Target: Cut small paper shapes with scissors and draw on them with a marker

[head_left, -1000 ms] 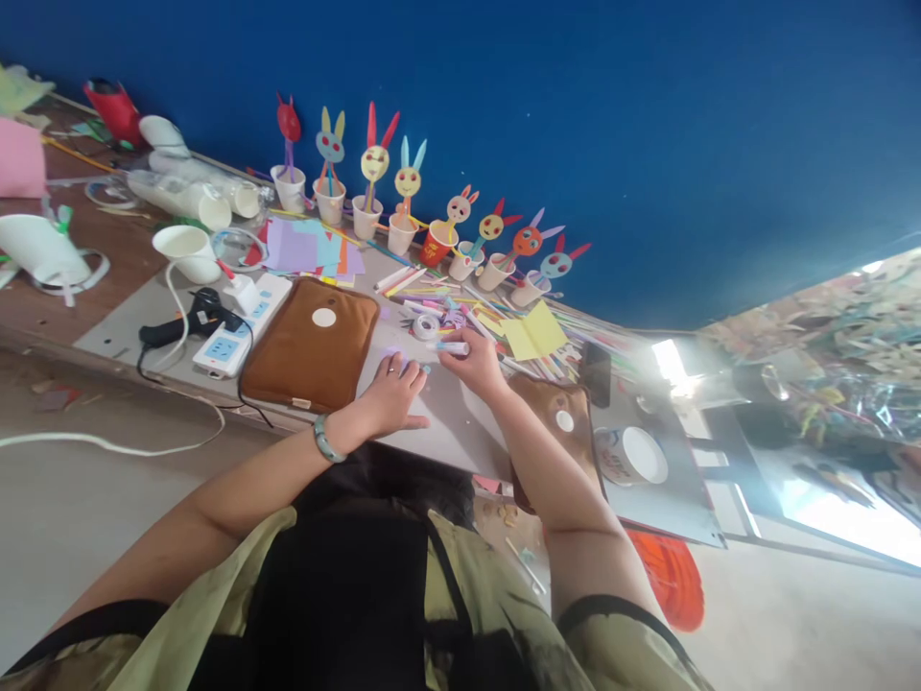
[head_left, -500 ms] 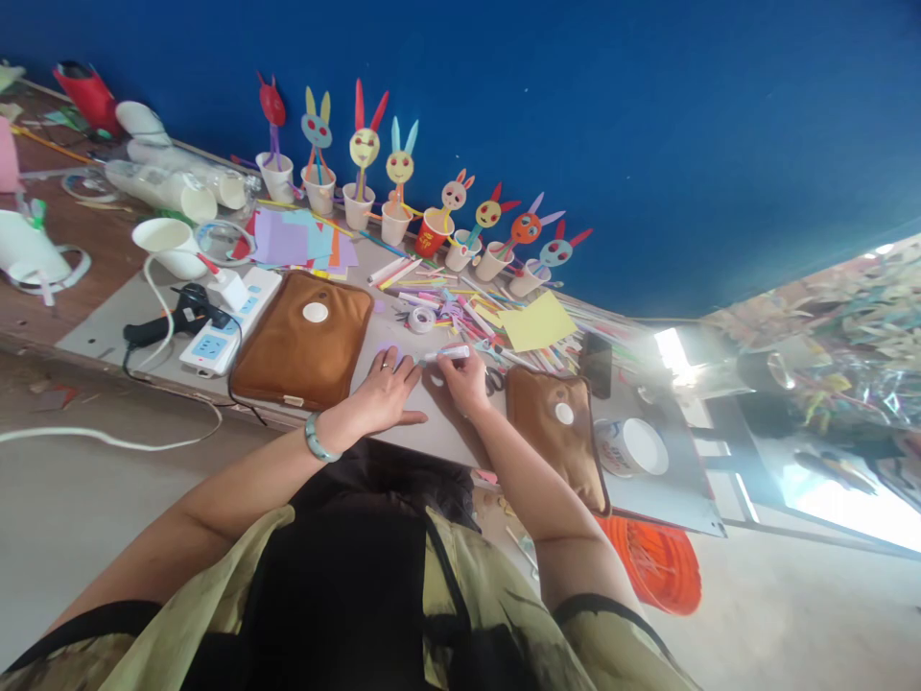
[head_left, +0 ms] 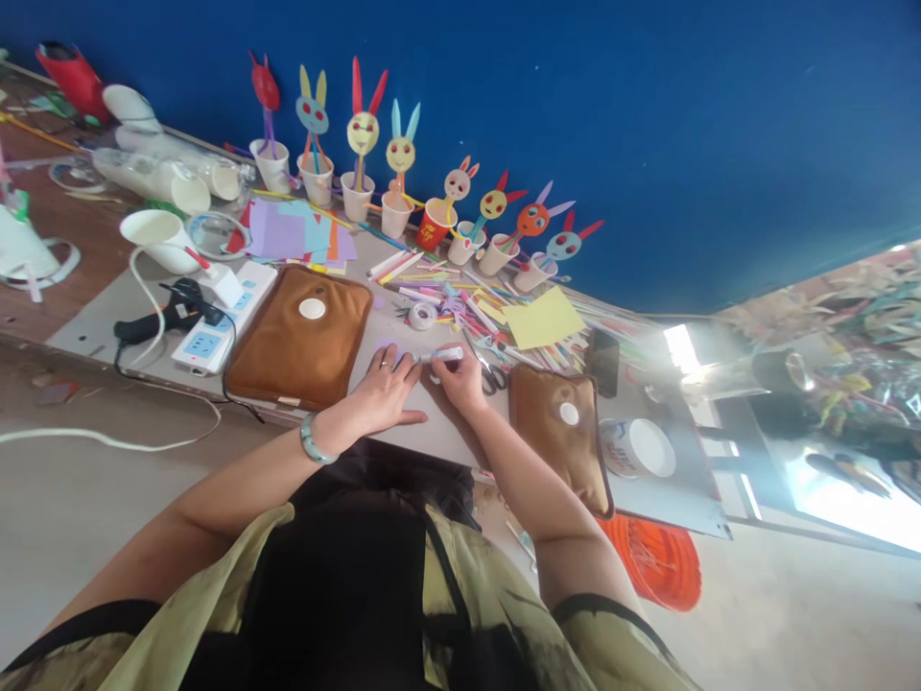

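Note:
My left hand [head_left: 385,392] lies flat on the table with its fingers apart, their tips over a small purple paper piece [head_left: 387,347]. In my right hand [head_left: 461,381] is a white marker [head_left: 447,354], gripped between thumb and fingers, its tip pointing left toward my left fingertips. Whatever the tip touches is too small to make out. Just right of the right hand lie black-handled scissors [head_left: 493,378]. A roll of clear tape [head_left: 422,315] sits beyond both hands.
Brown cushion-like pouches [head_left: 302,336] flank my hands. A power strip [head_left: 223,321] and a black glue gun [head_left: 162,317] lie left. Rabbit figures stand in paper cups [head_left: 358,199] along the blue wall. Yellow paper [head_left: 545,319], a phone [head_left: 602,363] and a white tub [head_left: 638,448] lie right.
The marker has shifted slightly left and turned a little in my right hand. My left hand stays flat in place. The view has tilted slightly, uncovering more of the scissors.

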{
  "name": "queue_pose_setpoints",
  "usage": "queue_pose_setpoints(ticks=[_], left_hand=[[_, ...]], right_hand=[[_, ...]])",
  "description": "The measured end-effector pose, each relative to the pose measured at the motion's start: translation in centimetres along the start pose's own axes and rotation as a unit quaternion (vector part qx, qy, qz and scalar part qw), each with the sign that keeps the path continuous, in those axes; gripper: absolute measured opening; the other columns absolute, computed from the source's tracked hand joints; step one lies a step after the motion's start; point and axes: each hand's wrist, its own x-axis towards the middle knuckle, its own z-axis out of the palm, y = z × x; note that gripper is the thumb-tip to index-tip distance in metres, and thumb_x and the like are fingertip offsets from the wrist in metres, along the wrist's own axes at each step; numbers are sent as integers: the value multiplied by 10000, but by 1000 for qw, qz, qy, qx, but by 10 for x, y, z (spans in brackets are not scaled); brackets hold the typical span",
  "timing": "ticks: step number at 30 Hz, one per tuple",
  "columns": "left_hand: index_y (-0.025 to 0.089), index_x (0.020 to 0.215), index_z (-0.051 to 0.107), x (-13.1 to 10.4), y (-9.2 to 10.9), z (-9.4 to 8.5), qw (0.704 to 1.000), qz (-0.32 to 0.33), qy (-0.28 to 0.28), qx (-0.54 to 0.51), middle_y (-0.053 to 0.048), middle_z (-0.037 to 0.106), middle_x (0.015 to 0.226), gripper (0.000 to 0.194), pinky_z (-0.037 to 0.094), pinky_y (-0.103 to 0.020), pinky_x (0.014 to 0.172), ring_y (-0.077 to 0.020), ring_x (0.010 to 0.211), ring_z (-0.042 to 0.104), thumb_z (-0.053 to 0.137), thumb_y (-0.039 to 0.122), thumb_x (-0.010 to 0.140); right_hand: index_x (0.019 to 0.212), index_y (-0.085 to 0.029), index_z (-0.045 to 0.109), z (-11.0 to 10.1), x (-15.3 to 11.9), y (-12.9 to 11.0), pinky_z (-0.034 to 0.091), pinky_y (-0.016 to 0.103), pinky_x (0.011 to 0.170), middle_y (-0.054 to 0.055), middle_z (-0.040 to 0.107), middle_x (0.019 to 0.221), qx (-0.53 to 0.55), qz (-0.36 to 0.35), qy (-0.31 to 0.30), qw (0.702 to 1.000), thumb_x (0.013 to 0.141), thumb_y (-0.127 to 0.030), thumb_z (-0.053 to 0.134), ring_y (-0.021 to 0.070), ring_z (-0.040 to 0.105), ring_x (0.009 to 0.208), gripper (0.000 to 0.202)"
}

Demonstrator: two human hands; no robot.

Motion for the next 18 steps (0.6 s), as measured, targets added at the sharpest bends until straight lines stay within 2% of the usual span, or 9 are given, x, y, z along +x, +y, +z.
queue_pose_setpoints(ticks=[18], left_hand=[[119, 1368, 539, 1, 0, 2, 1000, -8, -8, -19, -205, 508, 1309, 827, 243, -573, 1133, -456, 1285, 400, 645, 677, 768]], right_hand=[[858, -192, 607, -2, -1, -4, 487, 288, 618, 7, 656, 690, 2, -14, -2, 1000, 779, -407, 605, 158, 584, 599, 229]])
